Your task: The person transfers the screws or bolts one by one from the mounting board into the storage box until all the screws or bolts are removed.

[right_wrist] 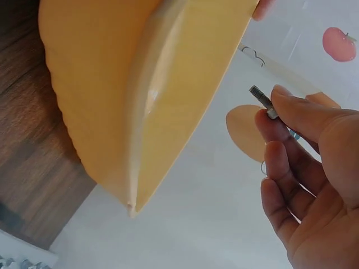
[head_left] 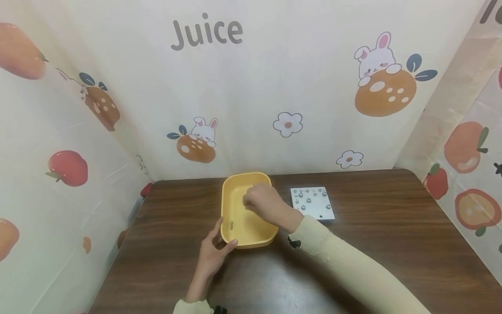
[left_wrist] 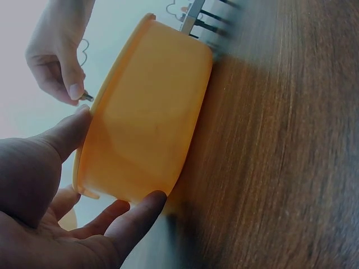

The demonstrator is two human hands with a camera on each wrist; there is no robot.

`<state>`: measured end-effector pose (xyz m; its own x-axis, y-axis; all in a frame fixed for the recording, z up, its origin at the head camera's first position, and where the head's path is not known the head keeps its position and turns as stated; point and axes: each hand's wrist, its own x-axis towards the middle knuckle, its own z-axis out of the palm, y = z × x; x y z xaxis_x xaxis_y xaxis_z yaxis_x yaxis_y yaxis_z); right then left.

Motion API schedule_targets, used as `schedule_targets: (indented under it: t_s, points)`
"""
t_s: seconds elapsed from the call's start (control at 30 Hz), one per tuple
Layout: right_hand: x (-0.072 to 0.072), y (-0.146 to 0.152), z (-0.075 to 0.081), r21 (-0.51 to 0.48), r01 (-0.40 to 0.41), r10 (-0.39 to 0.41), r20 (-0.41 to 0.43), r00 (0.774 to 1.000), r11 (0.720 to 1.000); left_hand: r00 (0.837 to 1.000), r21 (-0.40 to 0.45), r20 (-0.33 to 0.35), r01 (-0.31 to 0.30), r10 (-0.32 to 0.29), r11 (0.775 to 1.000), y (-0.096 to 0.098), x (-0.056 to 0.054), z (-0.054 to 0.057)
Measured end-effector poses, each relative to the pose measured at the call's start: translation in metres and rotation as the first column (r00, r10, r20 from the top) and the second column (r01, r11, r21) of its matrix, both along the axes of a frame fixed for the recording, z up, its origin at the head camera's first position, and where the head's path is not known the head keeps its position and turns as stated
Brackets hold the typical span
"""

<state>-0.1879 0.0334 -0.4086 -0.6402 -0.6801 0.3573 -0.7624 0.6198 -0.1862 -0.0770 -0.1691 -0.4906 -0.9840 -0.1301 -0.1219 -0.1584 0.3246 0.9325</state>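
A shallow yellow plastic tray (head_left: 251,242) stands on the table. My left hand (head_left: 211,257) grips its near left corner, thumb at the rim and fingers against the outer wall. Above the tray, my right hand (head_left: 266,203) pinches a small metal screw (right_wrist: 262,100) between thumb and index finger; the threaded end sticks out, and the other fingers are loosely curled. Another small screw (head_left: 231,225) lies on the tray floor at the left. Part of the tray's inside is hidden by my right hand in the head view.
Right of the tray lies a whitish plate (head_left: 319,209) with several bolts standing on it. The dark wooden table (head_left: 384,226) ends at a patterned curtain (head_left: 251,87) at the back. A sleeved right forearm crosses the table's right part.
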Motion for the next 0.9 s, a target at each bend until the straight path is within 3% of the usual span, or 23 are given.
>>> schedule_targets:
  t_s: [0.5,0.9]
  points:
    - [-0.008,-0.028,0.003,0.06,-0.012,0.006,0.108,0.994,0.998,1.0,0.012,-0.018,0.014,-0.014,1.0,-0.001,0.001,0.0]
    - [-0.012,-0.046,-0.008,0.118,-0.003,-0.012,0.123,0.992,0.993,0.999,0.008,-0.035,0.019,-0.018,1.0,-0.001,0.0,-0.002]
